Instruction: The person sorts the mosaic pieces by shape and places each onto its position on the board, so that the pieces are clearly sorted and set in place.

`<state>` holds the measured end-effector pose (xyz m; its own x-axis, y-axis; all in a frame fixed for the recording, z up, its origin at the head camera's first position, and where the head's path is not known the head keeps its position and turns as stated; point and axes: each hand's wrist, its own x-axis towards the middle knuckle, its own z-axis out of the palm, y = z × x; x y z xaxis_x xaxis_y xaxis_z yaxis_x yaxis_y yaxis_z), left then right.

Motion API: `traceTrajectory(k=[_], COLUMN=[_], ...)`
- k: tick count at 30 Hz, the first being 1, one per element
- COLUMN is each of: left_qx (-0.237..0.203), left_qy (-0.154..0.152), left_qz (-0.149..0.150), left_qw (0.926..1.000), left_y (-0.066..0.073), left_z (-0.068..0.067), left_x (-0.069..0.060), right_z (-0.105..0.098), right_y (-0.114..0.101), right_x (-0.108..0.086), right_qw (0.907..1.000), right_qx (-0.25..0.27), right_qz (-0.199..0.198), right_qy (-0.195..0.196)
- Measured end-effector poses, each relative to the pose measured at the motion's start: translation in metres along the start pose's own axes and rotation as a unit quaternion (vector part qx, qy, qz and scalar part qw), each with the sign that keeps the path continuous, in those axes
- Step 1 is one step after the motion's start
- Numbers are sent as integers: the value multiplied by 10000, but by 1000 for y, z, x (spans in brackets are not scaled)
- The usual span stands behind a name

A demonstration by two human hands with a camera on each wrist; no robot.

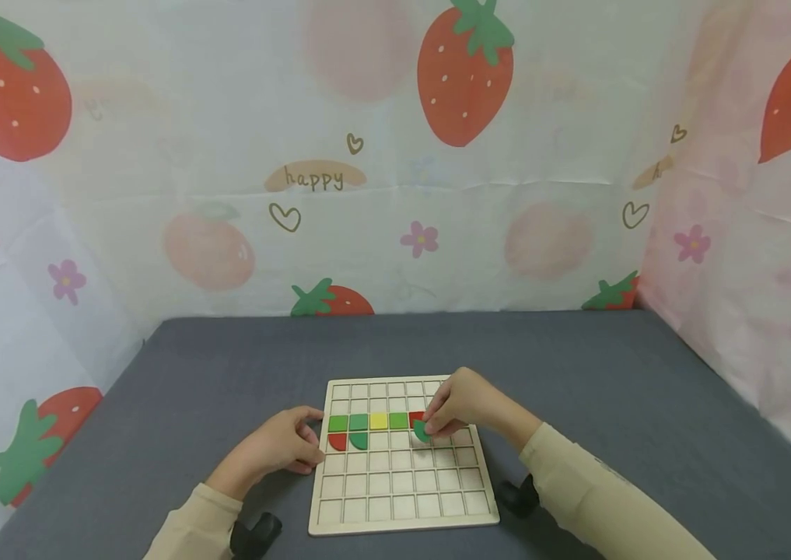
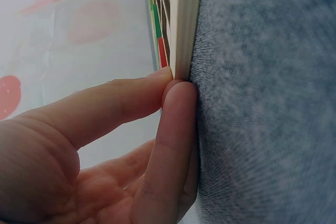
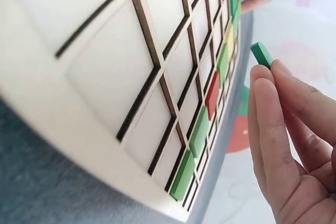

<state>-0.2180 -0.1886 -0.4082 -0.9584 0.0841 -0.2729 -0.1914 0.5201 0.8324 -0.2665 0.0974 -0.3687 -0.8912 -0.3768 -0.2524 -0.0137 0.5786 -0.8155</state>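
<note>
A wooden grid board [image 1: 402, 486] lies flat on the cloth between both hands. My left hand [image 1: 278, 445] holds its left edge; in the left wrist view the fingertips [image 2: 181, 90] meet the board's side. Above the grid, my right hand [image 1: 465, 400] pinches a small green piece with a curved side [image 1: 422, 431], tilted and raised off the board in the right wrist view. One row holds several square tiles, among them a yellow tile [image 1: 379, 421] and a red tile [image 3: 212, 95]. Below it sit a red rounded piece [image 1: 337, 442] and a green rounded piece [image 1: 358, 441].
Dark grey cloth [image 1: 227, 365] covers the table around the board. A white curtain [image 1: 381, 257] printed with strawberries closes off the back and sides. Black straps [image 1: 255, 537] are at both wrists, close to the board's lower corners.
</note>
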Motion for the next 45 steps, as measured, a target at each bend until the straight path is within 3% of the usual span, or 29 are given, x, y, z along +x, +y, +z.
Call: traceTrajectory(k=[23,36,45], left_qx=[46,2,-27], left_qy=[52,-75,-107], left_qz=[3,-22,-3], left_qw=[10000,10000,9999], left_y=[0,-1,-1], left_z=[0,0,-1], left_x=[0,0,-2], right_z=[31,42,48], right_y=[-20,-19,-21], right_x=[28,36,37], right_qw=[9994,9980,9993], right_qx=[96,346,-68], right_qz=[59,255,192], right_qy=[-314,-458,-318])
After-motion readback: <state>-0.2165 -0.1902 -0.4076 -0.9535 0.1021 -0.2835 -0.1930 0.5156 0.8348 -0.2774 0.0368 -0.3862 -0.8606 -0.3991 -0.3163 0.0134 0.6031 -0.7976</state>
